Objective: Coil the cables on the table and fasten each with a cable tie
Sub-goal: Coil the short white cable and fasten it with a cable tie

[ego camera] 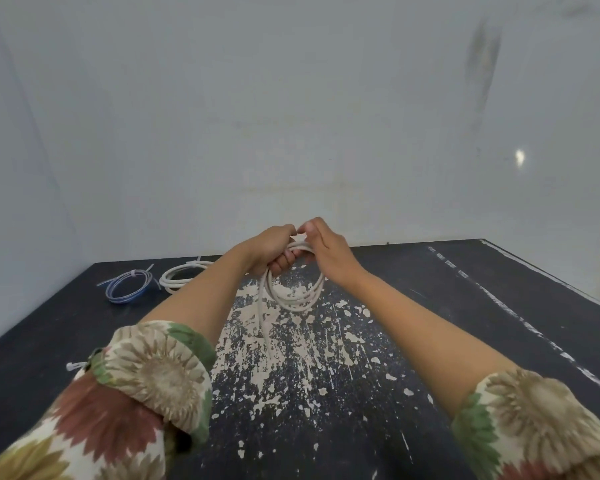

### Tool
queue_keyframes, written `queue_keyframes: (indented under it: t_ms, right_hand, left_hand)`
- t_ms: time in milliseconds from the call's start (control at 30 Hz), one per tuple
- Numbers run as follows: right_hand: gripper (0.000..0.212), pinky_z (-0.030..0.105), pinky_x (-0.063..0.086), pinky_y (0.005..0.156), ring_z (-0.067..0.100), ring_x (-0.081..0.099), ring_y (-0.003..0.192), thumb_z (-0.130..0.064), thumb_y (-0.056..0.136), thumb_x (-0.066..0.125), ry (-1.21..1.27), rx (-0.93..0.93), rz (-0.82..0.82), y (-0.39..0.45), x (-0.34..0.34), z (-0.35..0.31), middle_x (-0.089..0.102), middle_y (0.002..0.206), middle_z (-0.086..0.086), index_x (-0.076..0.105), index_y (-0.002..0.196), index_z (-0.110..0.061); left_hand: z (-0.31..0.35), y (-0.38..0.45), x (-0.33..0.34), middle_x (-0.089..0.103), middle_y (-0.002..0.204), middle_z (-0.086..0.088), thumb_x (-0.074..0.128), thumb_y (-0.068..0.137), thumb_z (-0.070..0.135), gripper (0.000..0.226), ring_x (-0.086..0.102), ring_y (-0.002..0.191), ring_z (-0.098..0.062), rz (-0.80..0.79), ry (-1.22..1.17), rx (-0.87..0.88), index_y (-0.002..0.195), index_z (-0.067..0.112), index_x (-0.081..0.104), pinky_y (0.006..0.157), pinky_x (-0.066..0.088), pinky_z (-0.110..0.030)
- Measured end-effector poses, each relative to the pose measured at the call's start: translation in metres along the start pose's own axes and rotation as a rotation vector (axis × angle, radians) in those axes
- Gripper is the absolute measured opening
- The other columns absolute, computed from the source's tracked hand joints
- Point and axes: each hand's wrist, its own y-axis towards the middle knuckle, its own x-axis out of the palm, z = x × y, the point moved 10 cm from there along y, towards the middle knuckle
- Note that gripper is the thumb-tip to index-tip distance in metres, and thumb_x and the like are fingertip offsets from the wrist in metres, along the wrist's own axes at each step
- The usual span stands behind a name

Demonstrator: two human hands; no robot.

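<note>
Held just above the counter (430, 341), the light, springy white cable (293, 292) hangs coiled from the left hand (274, 249), fingers curled round its top, where the right hand (326, 252) pinches too.

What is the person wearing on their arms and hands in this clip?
Both hands, left hand and right hand, are bare: no gloves, rings or watch visible. The forearms are bare too. Loose cream sleeves with large brown, tan and rust sunflower prints and green leaves are pushed up near the elbows.
</note>
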Motion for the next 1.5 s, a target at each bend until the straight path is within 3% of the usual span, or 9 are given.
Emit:
queue_keyframes:
  t_ms: [167, 367, 567, 700, 800, 967, 1067, 1300, 1500]
  right_hand:
    - [0.045, 0.026, 0.034, 0.058, 0.011, 0.045, 0.062, -0.044, 0.101, 0.028, -0.076, 0.096, -0.025, -0.003, 0.012, 0.016, 0.049, 0.068, -0.004, 0.054, 0.082, -0.012]
    - [0.045, 0.037, 0.043, 0.066, 0.022, 0.045, 0.064, -0.043, 0.101, 0.029, 0.142, 0.251, 0.196, -0.006, 0.002, 0.03, 0.042, 0.063, -0.002, 0.044, 0.07, -0.014]
    - [0.045, 0.02, 0.037, 0.038, 0.014, 0.039, 0.048, -0.044, 0.101, 0.03, 0.433, 0.461, 0.44, -0.015, -0.013, 0.062, 0.039, 0.063, 0.0, 0.045, 0.071, -0.015]
    - [0.045, 0.029, 0.037, 0.047, 0.013, 0.043, 0.037, -0.044, 0.101, 0.029, 0.588, 0.529, 0.538, -0.02, -0.003, 0.069, 0.04, 0.062, 0.001, 0.044, 0.071, -0.014]
    - [0.045, 0.034, 0.041, 0.055, 0.008, 0.042, 0.031, -0.043, 0.1, 0.034, 0.743, 0.546, 0.475, -0.021, 0.011, 0.073, 0.042, 0.051, -0.002, 0.048, 0.07, -0.013]
    - [0.049, 0.03, 0.051, 0.058, 0.017, 0.059, 0.058, -0.051, 0.098, 0.033, 0.461, 0.548, 0.137, -0.009, 0.01, 0.062, 0.064, 0.078, 0.006, 0.061, 0.097, -0.01]
    - [0.045, 0.022, 0.043, 0.045, 0.011, 0.047, 0.047, -0.047, 0.1, 0.033, 0.38, 0.446, -0.05, -0.003, 0.024, 0.049, 0.055, 0.071, 0.003, 0.059, 0.101, -0.01]
    - [0.037, 0.021, 0.024, 0.039, 0.009, 0.026, 0.043, -0.038, 0.098, 0.046, 0.468, 0.453, 0.161, 0.001, 0.01, 0.058, 0.034, 0.058, -0.002, 0.058, 0.074, -0.012]
    - [0.037, 0.02, 0.029, 0.038, 0.007, 0.03, 0.039, -0.038, 0.1, 0.041, 0.671, 0.438, 0.054, 0.0, 0.034, 0.052, 0.034, 0.054, -0.004, 0.056, 0.081, -0.011]
  left_hand:
    - [0.022, -0.004, -0.041, 0.051, 0.054, -0.007, 0.015, 0.101, 0.046, 0.063, 0.042, 0.045, -0.02, 0.489, 0.102, 0.16, 0.07, 0.007, 0.054, 0.045, 0.033, -0.024]
    - [0.034, 0.003, -0.037, 0.056, 0.054, 0.003, 0.034, 0.096, 0.054, 0.055, 0.046, 0.048, -0.014, 0.487, 0.248, 0.331, 0.063, 0.016, 0.057, 0.053, 0.037, -0.028]
    - [-0.004, 0.006, -0.029, 0.042, 0.044, 0.01, 0.052, 0.091, 0.052, 0.045, 0.043, 0.043, -0.009, 0.339, -0.305, 0.313, 0.072, 0.012, 0.057, 0.052, 0.049, -0.022]
    - [-0.019, 0.006, -0.02, 0.033, 0.042, 0.013, 0.052, 0.092, 0.049, 0.04, 0.031, 0.036, -0.003, 0.411, -0.548, 0.304, 0.073, 0.014, 0.051, 0.042, 0.039, -0.017]
    - [-0.026, 0.005, -0.03, 0.028, 0.039, 0.014, 0.049, 0.093, 0.05, 0.043, 0.023, 0.033, -0.005, 0.513, -0.531, 0.243, 0.065, 0.017, 0.045, 0.033, 0.022, -0.017]
    - [-0.02, 0.003, -0.043, 0.04, 0.05, 0.002, 0.046, 0.092, 0.051, 0.047, 0.035, 0.045, -0.017, 0.559, -0.058, 0.181, 0.063, 0.014, 0.049, 0.053, 0.032, -0.027]
    - [-0.019, 0.002, -0.047, 0.042, 0.054, -0.002, 0.046, 0.091, 0.054, 0.049, 0.037, 0.048, -0.019, 0.619, 0.068, 0.192, 0.066, 0.012, 0.051, 0.058, 0.033, -0.031]
    - [-0.029, 0.012, -0.023, 0.031, 0.049, 0.011, 0.035, 0.101, 0.042, 0.04, 0.025, 0.038, -0.004, 0.272, -0.382, 0.261, 0.076, 0.013, 0.049, 0.037, 0.022, -0.016]
    - [-0.029, 0.001, -0.046, 0.033, 0.058, 0.006, 0.028, 0.101, 0.046, 0.042, 0.026, 0.045, -0.009, 0.485, -0.23, 0.274, 0.075, 0.017, 0.045, 0.042, 0.024, -0.021]
